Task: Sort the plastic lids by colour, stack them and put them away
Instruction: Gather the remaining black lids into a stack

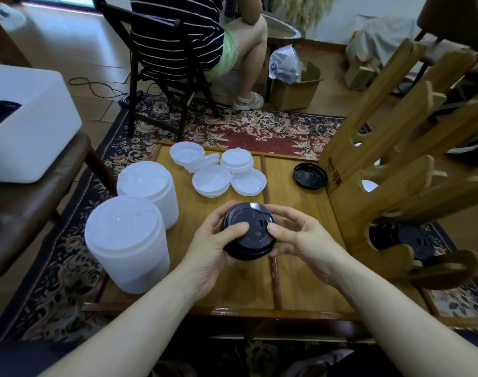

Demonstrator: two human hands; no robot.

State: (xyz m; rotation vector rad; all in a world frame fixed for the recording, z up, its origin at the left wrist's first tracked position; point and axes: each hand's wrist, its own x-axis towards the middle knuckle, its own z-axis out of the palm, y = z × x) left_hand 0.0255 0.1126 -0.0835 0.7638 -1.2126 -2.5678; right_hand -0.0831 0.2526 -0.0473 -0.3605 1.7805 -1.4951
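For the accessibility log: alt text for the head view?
Both hands, left hand and right hand, grip a stack of black lids above a wooden table. Loose white lids and one black lid lie beyond, two tall white stacks left.

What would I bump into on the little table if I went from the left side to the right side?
Near stack of white lids → black lids held in both hands → lone black lid lying on the table → wooden rack.
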